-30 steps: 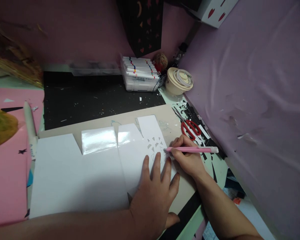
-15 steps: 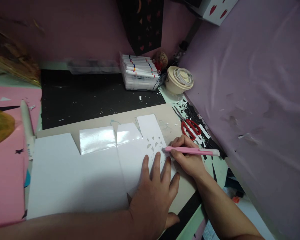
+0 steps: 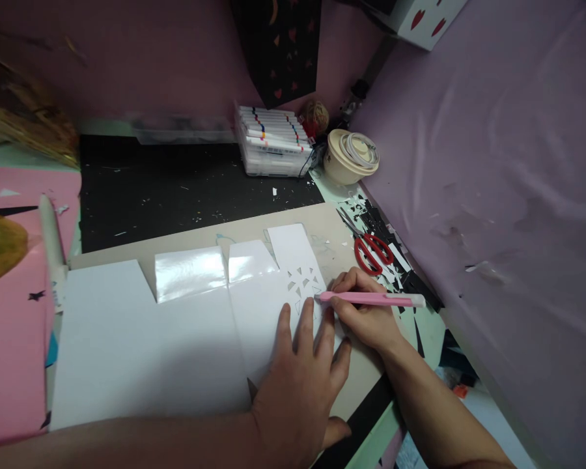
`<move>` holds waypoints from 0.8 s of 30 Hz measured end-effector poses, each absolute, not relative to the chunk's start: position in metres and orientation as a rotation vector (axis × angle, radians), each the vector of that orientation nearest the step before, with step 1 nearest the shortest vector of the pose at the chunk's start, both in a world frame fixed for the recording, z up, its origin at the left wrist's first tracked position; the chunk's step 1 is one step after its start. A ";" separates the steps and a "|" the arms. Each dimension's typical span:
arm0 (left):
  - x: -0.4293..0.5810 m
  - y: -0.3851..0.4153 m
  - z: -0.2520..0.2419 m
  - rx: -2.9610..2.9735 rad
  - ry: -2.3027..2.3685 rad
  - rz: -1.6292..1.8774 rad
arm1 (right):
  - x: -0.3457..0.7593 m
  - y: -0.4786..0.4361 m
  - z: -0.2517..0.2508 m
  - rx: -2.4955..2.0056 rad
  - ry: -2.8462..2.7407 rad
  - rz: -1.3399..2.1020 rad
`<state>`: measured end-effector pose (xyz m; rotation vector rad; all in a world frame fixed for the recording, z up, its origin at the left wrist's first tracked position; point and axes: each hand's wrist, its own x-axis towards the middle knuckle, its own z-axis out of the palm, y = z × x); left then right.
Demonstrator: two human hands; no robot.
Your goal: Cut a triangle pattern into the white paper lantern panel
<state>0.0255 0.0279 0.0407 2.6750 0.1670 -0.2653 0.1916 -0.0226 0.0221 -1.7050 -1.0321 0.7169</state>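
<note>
"What do we have, largest first?"
"A flat beige board (image 3: 361,372) beneath both hands, then a white paper sheet with notched edges (image 3: 176,352), lying under our left hand (image 3: 299,381), its fingers open and spread."
"Beyond our right fingers?"
"A round cream lidded bowl (image 3: 344,170), well apart from them."
"And our right hand (image 3: 371,319)?"
"Its fingers grip a slim pink pen-shaped tool (image 3: 378,299), tip just beside our left fingertips."
"Smallest?"
"Small triangular holes (image 3: 292,284) in the sheet, just past those left fingertips."
</note>
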 end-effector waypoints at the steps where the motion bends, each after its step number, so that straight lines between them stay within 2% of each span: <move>1: 0.026 0.028 0.041 2.673 0.165 -0.275 | 0.192 -0.023 0.022 -1.708 -1.034 0.718; 24: 0.025 0.025 0.039 2.692 0.163 -0.272 | 0.191 -0.022 0.021 -1.767 -0.968 0.614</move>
